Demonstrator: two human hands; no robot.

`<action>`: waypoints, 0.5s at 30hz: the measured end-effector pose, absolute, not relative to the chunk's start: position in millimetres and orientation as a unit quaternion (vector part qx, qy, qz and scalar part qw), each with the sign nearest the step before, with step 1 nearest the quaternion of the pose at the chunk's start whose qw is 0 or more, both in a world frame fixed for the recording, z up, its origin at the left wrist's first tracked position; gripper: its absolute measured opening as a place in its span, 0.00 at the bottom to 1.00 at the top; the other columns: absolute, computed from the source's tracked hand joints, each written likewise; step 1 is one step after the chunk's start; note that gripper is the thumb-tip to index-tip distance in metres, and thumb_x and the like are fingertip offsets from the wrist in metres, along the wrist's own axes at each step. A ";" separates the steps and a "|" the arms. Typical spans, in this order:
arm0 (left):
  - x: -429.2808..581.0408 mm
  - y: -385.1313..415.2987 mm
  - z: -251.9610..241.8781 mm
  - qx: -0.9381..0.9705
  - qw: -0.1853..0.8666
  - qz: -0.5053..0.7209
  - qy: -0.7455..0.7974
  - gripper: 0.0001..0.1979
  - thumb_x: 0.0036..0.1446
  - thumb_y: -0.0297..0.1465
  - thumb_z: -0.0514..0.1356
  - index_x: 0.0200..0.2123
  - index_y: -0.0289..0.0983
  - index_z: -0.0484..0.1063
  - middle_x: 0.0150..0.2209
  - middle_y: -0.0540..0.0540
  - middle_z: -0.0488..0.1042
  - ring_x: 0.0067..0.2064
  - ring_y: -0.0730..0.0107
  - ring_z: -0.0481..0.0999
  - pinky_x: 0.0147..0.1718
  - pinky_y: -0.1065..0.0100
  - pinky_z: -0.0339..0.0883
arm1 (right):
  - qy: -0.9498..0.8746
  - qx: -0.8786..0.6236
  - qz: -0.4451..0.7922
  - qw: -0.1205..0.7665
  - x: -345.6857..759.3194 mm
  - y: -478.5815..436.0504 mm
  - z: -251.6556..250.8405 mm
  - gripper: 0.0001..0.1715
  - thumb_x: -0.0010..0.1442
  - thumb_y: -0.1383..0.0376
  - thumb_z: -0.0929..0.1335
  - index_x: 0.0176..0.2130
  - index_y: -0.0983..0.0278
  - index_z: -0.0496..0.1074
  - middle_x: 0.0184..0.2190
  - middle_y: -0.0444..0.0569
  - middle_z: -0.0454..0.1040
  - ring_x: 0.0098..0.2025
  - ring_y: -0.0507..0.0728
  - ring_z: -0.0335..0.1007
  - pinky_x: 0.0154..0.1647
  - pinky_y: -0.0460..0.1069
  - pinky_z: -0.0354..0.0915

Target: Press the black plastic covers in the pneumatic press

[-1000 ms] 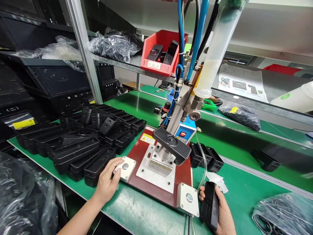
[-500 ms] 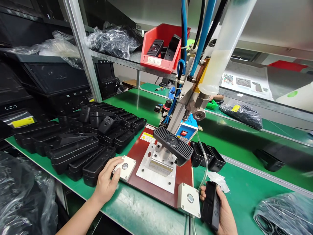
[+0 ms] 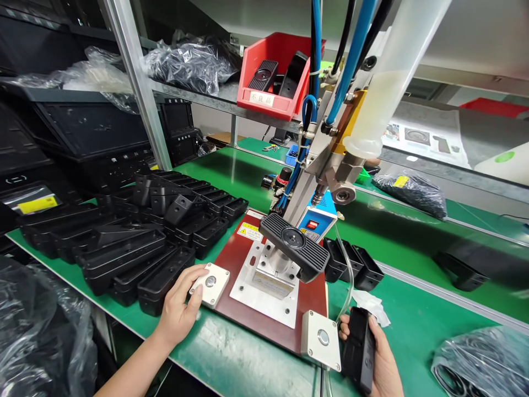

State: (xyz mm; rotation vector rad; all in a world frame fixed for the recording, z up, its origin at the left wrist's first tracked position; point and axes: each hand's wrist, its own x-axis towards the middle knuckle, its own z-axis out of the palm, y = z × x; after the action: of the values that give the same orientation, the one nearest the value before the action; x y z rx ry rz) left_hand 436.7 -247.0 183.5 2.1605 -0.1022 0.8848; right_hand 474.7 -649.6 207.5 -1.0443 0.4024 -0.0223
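My left hand (image 3: 182, 300) grips the left end of a white push-button box (image 3: 215, 292), fingers along its far side and thumb at its near corner. In my right hand (image 3: 385, 353) is a black plastic housing (image 3: 359, 347), held upright beside the right push-button box (image 3: 316, 344). Between the two boxes, a ribbed black part with a round centre (image 3: 294, 242) sits tilted on the metal fixture (image 3: 268, 286) of a bench press. Above that part hangs the press's metal nozzle (image 3: 324, 190), apart from it.
Many black housings (image 3: 124, 248) crowd the bench at left, and several (image 3: 363, 267) stand right of the press. A red bin (image 3: 268, 107) with black parts is on the shelf. White tissue (image 3: 372, 306) and a bagged bundle (image 3: 479, 358) lie at right.
The view has shifted slightly. My left hand stays at its button box, and my right hand keeps hold of the black housing, which is turned slightly.
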 end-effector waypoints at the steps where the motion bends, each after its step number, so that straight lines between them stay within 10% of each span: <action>1: 436.7 -247.1 183.5 0.851 0.392 0.348 -0.039 0.13 0.64 0.31 0.50 0.49 0.38 0.69 0.50 0.41 0.72 0.52 0.61 0.74 0.50 0.61 0.71 | 0.210 -0.474 0.014 0.855 474.5 -650.5 206.3 0.21 0.49 0.54 0.75 0.37 0.66 0.76 0.32 0.54 0.77 0.27 0.56 0.70 0.28 0.51 0.74; 15: 427.3 -251.5 190.8 0.840 0.253 0.475 -0.067 0.14 0.59 0.25 0.55 0.49 0.37 0.67 0.53 0.37 0.67 0.54 0.54 0.69 0.51 0.50 0.69 | 0.287 -0.470 -0.074 0.831 468.1 -652.5 208.9 0.23 0.53 0.47 0.69 0.39 0.61 0.75 0.28 0.53 0.78 0.27 0.58 0.74 0.24 0.49 0.72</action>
State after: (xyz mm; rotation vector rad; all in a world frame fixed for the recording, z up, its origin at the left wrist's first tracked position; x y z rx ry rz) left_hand 427.3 -251.5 190.8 2.2833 -0.1820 1.2913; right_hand 468.1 -652.5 208.9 -0.9973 0.6089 -0.1561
